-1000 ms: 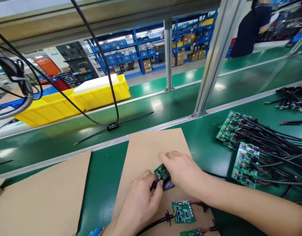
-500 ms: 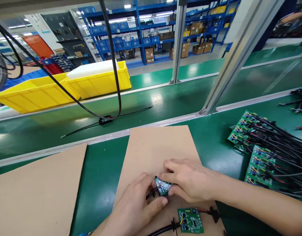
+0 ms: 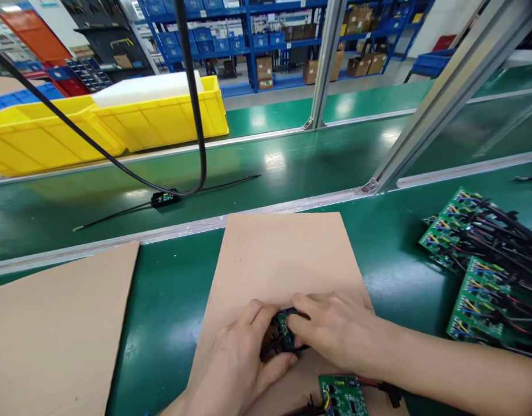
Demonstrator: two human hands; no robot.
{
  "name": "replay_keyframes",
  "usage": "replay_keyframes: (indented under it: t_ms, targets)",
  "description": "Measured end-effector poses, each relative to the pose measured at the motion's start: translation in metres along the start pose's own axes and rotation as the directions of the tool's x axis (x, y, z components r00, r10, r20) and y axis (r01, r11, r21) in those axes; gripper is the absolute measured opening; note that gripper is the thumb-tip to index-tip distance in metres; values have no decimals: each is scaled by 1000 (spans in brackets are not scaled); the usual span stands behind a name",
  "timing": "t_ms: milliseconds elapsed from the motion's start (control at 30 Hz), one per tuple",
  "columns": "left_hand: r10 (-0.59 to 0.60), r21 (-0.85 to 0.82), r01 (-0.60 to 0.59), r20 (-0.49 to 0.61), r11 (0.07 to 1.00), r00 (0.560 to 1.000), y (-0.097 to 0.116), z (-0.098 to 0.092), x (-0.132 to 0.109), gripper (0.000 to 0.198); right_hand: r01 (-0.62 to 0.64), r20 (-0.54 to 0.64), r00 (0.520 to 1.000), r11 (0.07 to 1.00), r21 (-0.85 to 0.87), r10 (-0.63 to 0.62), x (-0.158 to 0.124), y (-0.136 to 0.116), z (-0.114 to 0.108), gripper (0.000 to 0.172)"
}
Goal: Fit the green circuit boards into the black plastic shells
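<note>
Both of my hands meet over a sheet of brown cardboard (image 3: 287,254) near the bottom of the view. My left hand (image 3: 237,364) and my right hand (image 3: 335,329) pinch a small green circuit board (image 3: 285,330) from either side. The board stands on edge between the fingertips, with black wires trailing out to its left. Most of the board is hidden by my fingers. A second small green board (image 3: 342,396) with red and black leads lies flat on the cardboard just below my right hand.
A heap of green boards with black cables (image 3: 478,271) lies at the right. Another cardboard sheet (image 3: 53,329) is at the left. Beyond the metal rail runs a green conveyor belt (image 3: 266,173) with a hanging black cable (image 3: 192,104); yellow bins (image 3: 157,121) stand behind.
The view has tilted down. My hands have closed in tighter round the small board, which has turned from lying tilted to standing on edge.
</note>
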State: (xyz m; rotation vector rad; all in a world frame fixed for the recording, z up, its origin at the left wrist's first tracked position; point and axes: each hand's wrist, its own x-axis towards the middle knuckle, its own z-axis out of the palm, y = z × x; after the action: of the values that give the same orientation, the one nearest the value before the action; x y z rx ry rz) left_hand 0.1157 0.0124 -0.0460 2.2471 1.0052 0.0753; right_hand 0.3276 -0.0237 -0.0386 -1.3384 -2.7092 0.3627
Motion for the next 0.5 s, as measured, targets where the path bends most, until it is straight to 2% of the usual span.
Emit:
replay_keyframes:
  t_ms: [100, 267, 433, 500]
  targets:
    - [-17, 18, 17, 11, 1000, 1000, 2, 1, -1, 49, -38, -5, 999, 998, -46, 38, 0, -6, 0, 5]
    - [-57, 33, 56, 37, 998, 998, 6, 1, -1, 46, -74, 8, 997, 997, -4, 75, 2, -5, -2, 7]
    - [-77, -58, 85, 126, 995, 989, 9, -17, -2, 50, -108, 6, 994, 990, 89, 108, 4, -2, 1, 3]
    - [-110, -116, 134, 195, 984, 975, 9, -27, -3, 38, -123, 2, 992, 987, 103, 124, 4, -3, 2, 5]
